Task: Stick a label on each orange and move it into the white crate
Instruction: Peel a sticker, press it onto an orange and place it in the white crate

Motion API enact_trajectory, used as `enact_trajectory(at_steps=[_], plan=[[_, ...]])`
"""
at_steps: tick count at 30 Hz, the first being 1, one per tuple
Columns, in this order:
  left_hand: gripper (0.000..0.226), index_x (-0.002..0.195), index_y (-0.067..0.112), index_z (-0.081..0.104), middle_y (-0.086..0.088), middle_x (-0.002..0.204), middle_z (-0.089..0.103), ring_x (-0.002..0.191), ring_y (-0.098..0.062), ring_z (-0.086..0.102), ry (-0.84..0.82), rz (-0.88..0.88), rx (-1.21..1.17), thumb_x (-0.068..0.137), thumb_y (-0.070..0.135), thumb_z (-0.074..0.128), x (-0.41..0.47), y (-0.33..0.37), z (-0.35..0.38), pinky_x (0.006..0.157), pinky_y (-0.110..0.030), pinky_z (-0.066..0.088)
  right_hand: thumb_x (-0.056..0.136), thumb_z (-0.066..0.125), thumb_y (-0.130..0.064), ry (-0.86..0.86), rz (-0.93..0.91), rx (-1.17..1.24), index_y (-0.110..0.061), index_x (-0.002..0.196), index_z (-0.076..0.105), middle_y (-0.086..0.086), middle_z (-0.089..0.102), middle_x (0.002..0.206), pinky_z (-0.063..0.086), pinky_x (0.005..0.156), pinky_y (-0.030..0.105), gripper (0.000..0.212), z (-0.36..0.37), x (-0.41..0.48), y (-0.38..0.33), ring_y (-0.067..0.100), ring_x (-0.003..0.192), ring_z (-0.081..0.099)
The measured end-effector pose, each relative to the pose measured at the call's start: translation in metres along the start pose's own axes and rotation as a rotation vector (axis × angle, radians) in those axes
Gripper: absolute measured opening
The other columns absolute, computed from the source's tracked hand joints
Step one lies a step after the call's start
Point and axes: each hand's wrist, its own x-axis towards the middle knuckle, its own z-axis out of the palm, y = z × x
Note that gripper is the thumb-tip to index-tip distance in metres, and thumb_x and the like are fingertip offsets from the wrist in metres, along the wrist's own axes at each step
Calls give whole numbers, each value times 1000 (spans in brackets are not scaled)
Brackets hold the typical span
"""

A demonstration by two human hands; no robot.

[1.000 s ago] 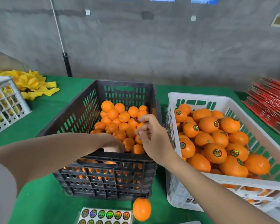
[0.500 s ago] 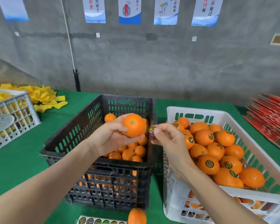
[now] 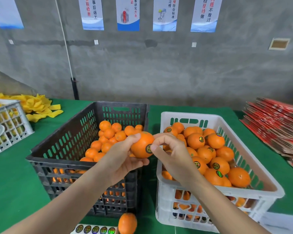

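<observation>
Left hand [image 3: 120,159]: gripping orange [image 3: 139,147]. Right hand [image 3: 169,154]: pinching it, thumb pressing label [image 3: 148,148], apparently seated. Next: release into white crate [image 3: 176,115].

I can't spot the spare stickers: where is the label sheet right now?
In the head view, the label sheet lies at the bottom edge on the green table, in front of the black crate, just left of a loose orange.
</observation>
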Motion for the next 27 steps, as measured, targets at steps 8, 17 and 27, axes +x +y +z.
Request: enact_trajectory(at_steps=[8, 17, 27], plan=[[31, 109, 6, 60, -17, 82, 70, 51, -21, 58, -21, 9, 47, 96, 32, 48, -3, -14, 10, 42, -23, 47, 89, 61, -12, 176, -241, -328, -8, 82, 57, 4, 57, 87, 47, 68, 29, 9, 3, -17, 7, 12, 81, 53], [50, 113, 7, 59, -17, 80, 67, 47, -21, 55, -44, -48, -11, 74, 39, 60, -3, -30, 15, 37, -22, 44, 81, 69, -28, 100, 14, -130, -32, 125, 38, -8, 56, 92, 52, 68, 20, 54, -15, -24, 10, 0, 81, 57], [41, 99, 12, 71, -12, 100, 73, 88, -25, 71, -128, 3, 290, 97, 41, 42, 19, -37, 48, 71, -35, 58, 69, 75, -26, 166, 30, -297, -31, 112, 48, -8, 55, 110, 48, 78, 24, 52, -50, -18, 40, 7, 98, 54]])
